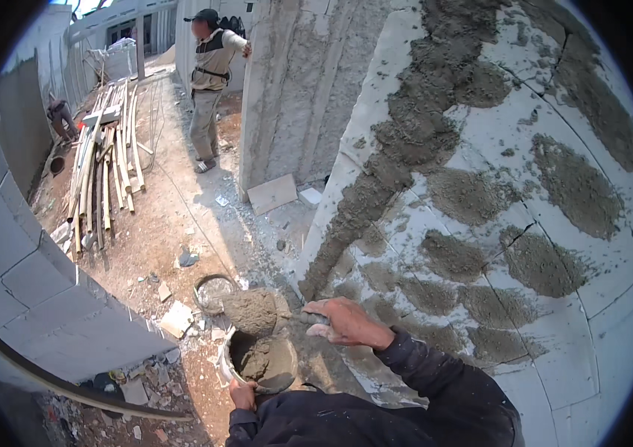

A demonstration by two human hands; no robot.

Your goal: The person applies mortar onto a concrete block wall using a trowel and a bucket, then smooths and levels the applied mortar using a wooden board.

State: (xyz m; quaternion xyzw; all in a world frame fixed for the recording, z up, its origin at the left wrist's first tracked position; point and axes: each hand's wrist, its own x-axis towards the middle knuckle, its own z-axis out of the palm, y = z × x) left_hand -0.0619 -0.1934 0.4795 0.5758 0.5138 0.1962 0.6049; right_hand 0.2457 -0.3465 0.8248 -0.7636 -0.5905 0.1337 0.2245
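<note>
My right hand [351, 323] is closed round the handle of a trowel [304, 318]. A heap of wet grey mortar [250, 311] covers its blade, which is held over the far side of a bucket. Below, my left hand [243, 394] grips the rim of that bucket [222, 363], which is tilted and has more mortar [258, 360] inside. To my right rises a pale block wall [566, 339]. A thick band of mortar [413, 138] runs along its left edge, and several separate mortar patches [452, 254] are stuck on its face.
A round container [214, 292] stands on the ground beyond the bucket. Long bamboo poles [108, 160] lie in a pile at the far left. A person [211, 82] stands with one hand on a concrete panel [316, 97]; another person [62, 118] bends farther off. A low block wall [30, 283] borders the left.
</note>
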